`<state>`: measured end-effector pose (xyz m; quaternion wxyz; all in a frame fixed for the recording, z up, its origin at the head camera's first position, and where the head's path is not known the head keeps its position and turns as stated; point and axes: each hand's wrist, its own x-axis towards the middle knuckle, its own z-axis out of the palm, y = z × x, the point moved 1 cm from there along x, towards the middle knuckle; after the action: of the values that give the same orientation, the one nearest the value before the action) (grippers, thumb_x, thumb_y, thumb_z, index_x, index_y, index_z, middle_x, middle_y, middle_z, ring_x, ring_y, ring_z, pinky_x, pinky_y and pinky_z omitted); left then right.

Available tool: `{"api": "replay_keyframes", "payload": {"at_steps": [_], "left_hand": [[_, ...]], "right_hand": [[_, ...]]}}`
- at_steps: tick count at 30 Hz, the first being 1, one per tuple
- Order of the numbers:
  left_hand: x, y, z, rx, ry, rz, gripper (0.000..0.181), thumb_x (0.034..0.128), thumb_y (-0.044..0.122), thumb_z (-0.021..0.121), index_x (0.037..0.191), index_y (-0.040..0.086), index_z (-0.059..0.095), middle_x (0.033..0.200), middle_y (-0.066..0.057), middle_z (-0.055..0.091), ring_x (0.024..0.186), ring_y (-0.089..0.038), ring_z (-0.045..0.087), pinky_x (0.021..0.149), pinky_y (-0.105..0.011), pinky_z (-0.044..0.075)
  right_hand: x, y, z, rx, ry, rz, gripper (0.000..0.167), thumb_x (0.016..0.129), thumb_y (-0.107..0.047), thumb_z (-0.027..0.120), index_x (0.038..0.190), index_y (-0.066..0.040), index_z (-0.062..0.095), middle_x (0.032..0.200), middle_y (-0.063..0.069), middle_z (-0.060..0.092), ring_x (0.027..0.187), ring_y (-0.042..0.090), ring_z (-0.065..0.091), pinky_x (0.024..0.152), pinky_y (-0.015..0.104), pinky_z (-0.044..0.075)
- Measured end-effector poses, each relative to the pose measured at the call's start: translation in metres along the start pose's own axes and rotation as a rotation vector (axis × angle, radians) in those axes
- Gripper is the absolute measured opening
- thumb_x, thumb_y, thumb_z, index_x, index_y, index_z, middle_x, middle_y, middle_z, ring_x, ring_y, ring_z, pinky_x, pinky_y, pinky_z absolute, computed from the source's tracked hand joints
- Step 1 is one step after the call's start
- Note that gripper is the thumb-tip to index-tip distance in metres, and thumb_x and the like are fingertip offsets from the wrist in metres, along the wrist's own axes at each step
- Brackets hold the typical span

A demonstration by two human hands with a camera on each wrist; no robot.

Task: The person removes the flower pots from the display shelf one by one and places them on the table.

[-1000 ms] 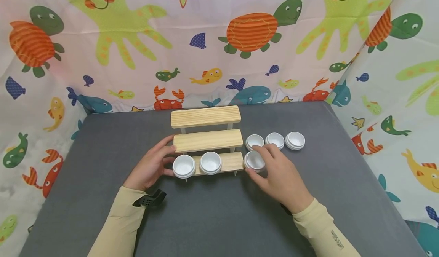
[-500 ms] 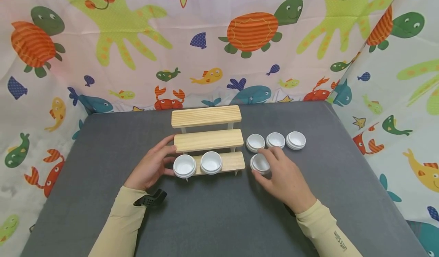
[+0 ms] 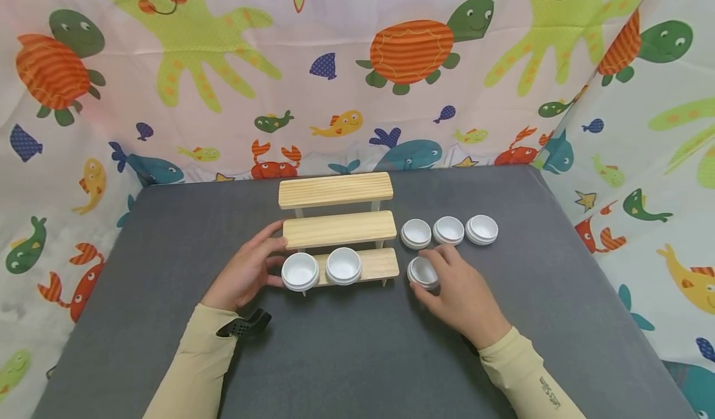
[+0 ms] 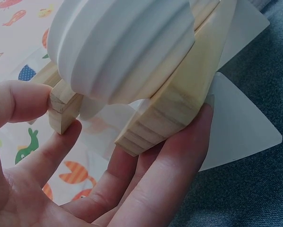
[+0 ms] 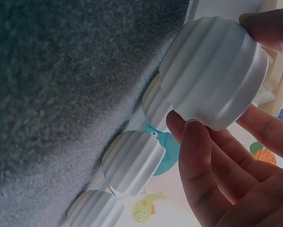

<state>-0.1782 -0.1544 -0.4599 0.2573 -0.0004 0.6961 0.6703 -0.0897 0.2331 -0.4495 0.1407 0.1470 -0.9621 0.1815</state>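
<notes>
A three-tier wooden stand (image 3: pixel 338 227) with pale translucent supports is at the middle of the table. At its left end my left hand (image 3: pixel 243 273) grips it; in the left wrist view, thumb and index finger pinch one board (image 4: pixel 65 108) and other fingers rest against a lower board (image 4: pixel 166 111). On the lowest tier sit two white ribbed bowls, one at the left end (image 3: pixel 300 271) and one near the middle (image 3: pixel 343 265). Just right of that tier, my right hand (image 3: pixel 462 295) holds another white ribbed bowl (image 5: pixel 212 71) between thumb and fingers. Whether its base touches the table I cannot tell.
Three more white bowls stand in a row behind my right hand: a left one (image 3: pixel 416 233), a middle one (image 3: pixel 449 229) and a right one (image 3: pixel 481 229). Grey cloth (image 3: pixel 346 357) covers the table. A sea-animal curtain (image 3: pixel 329 46) hangs behind and at both sides.
My right hand has carried its bowl a little to the right, off the lowest tier's right end, then slightly toward me. The left hand and the stand have stayed put.
</notes>
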Motion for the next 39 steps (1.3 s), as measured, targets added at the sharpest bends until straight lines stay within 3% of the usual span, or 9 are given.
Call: {"api": "replay_keyframes", "payload": {"at_steps": [19,39], "left_hand": [[0.0005,-0.0019,-0.0012,0.002,0.004,0.025,0.063,0.1113,0.040,0.055,0.169,0.032,0.033,0.153,-0.022,0.049,0.117,-0.030,0.067,0.077,-0.045,0.067],[-0.0007,-0.0011,-0.0016,-0.005,-0.002,0.025,0.063,0.1115,0.040,0.055,0.169,0.032,0.033,0.156,-0.021,0.047,0.122,-0.033,0.065,0.079,-0.047,0.066]], "right_hand": [[0.0005,0.0017,0.0049,-0.017,-0.050,0.037,0.056,0.084,-0.030,0.093,0.131,-0.009,0.069,0.115,0.008,0.063,0.079,0.020,0.066,0.067,0.042,0.058],[0.0008,0.0028,0.0057,-0.028,-0.072,0.056,0.056,0.084,-0.031,0.093,0.130,-0.010,0.069,0.115,0.008,0.062,0.079,0.021,0.066,0.067,0.043,0.058]]}}
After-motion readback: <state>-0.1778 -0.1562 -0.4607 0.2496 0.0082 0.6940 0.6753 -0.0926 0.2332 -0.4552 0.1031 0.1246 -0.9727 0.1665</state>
